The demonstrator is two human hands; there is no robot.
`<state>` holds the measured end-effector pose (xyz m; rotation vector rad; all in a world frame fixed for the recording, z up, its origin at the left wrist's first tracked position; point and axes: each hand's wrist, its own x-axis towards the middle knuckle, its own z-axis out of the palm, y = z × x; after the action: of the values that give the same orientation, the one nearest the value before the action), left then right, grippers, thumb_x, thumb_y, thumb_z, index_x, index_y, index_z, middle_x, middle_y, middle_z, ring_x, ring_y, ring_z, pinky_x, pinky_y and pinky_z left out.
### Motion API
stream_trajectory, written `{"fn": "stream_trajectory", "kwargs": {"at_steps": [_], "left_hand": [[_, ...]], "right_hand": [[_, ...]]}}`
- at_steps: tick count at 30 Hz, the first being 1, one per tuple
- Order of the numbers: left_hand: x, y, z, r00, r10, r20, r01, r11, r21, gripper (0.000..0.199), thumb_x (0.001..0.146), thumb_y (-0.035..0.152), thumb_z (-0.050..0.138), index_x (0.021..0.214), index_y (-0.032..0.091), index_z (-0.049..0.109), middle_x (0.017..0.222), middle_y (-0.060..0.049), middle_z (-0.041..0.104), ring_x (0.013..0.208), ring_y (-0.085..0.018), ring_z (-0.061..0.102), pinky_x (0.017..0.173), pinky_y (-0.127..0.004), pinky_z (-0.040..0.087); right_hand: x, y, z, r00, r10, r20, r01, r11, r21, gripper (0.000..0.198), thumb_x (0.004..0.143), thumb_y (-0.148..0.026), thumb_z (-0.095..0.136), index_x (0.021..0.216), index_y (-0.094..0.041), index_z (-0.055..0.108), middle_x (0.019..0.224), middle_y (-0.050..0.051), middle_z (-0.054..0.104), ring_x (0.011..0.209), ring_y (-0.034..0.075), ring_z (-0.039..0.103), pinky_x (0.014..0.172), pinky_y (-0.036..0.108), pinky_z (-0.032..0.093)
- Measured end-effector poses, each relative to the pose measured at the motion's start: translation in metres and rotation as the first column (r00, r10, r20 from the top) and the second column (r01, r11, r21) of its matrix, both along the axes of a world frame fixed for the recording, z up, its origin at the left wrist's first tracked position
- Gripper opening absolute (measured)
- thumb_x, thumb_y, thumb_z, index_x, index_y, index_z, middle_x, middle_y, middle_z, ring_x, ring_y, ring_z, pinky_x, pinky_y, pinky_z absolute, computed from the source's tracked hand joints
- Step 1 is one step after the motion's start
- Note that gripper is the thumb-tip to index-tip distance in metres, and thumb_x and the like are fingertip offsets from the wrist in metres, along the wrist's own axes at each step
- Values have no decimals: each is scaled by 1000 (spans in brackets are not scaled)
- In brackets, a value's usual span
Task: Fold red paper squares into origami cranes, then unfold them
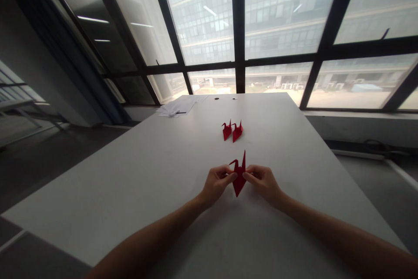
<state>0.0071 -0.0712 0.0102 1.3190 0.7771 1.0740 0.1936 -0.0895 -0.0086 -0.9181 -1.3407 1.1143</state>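
A red origami crane (239, 182) is held between my two hands, its bent head to the left and its pointed tail standing up on the right. My left hand (218, 182) pinches its left side between thumb and fingers. On the opposite side, my right hand (261, 179) grips it the same way, thumb toward me. Two smaller-looking red paper cranes stand side by side farther up the table: a left crane (227, 132) and a right crane (237, 132). Both also have their heads to the left.
The white table (156, 170) stretches away toward large dark-framed windows. At its far left lie loose white papers (179, 105) with a dark pen-like item (180, 112) on them. A round dark hole (216, 99) shows near the far edge. A dark curtain (75, 61) hangs at left.
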Motion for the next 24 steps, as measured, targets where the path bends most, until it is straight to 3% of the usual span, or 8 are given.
{"fn": "stream_trajectory", "kwargs": {"at_steps": [3,8,12,18,21,24], "left_hand": [[0,0,-2,999,5,-46,-4,1000,23,26,78,36,79,78,12,70,75,-4,69,69,-14,61,67,-25,48],[-1,2,-5,991,16,-135,-4,996,88,26,80,38,77,84,12,72,81,-6,71,74,-17,65,70,-27,51],[-3,4,-6,975,8,-224,34,983,183,27,82,39,75,90,13,74,92,-9,71,82,-20,65,72,-28,51],[-5,9,-7,963,125,-239,-79,978,193,37,98,43,47,121,19,63,115,-10,66,93,-20,64,81,-33,52],[-6,9,-9,974,87,-210,-55,986,157,34,91,33,62,123,20,59,125,-11,61,100,-21,65,90,-36,51],[-5,9,-13,995,-32,-98,45,990,136,48,85,25,70,129,22,52,131,-12,56,110,-24,64,95,-41,52]], "right_hand": [[1,0,1,1000,-16,-1,16,1000,7,26,81,-42,73,73,-18,70,71,3,69,65,17,60,62,29,47],[0,0,6,999,-7,-38,7,1000,-1,23,81,-40,73,92,-19,73,88,6,74,79,21,66,70,31,52],[1,1,7,997,-44,-57,48,997,68,18,83,-37,71,82,-19,72,83,4,71,75,18,62,66,29,50],[6,6,1,979,-198,-52,203,971,127,15,83,-34,72,82,-20,73,81,4,69,73,18,60,65,29,47],[8,7,0,971,-237,31,226,953,201,12,84,-32,71,84,-21,74,84,4,69,74,18,60,65,29,46],[9,8,0,961,-248,123,217,950,225,10,85,-30,69,85,-21,74,83,4,70,74,18,60,65,30,46]]}}
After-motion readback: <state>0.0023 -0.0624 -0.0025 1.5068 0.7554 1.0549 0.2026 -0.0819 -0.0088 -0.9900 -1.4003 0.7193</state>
